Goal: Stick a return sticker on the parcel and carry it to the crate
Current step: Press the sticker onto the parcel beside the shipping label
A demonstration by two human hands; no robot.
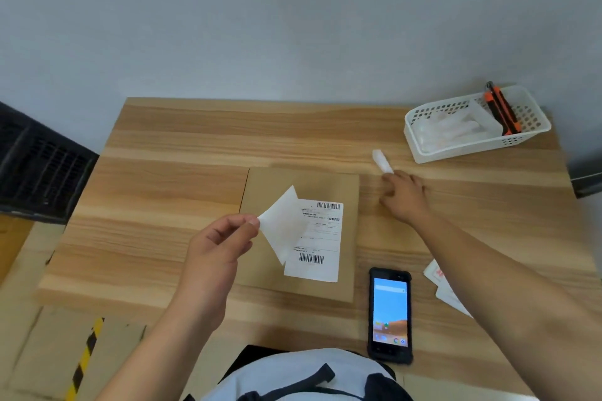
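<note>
My left hand [218, 244] pinches a white sticker sheet [283, 225] by its corner between thumb and forefinger, lifted over the parcel [267, 185]. My right hand [404, 195] reaches out toward two o'clock, fingertips nipping a small white strip [381, 160]. The flat brown parcel lies mid-table [182, 140], shipping label [321, 238] face up. A phone [390, 314] sits at five o'clock of it, a white basket [475, 146] at two o'clock. The dark crate [39, 166] stands off the table's edge at nine o'clock.
</note>
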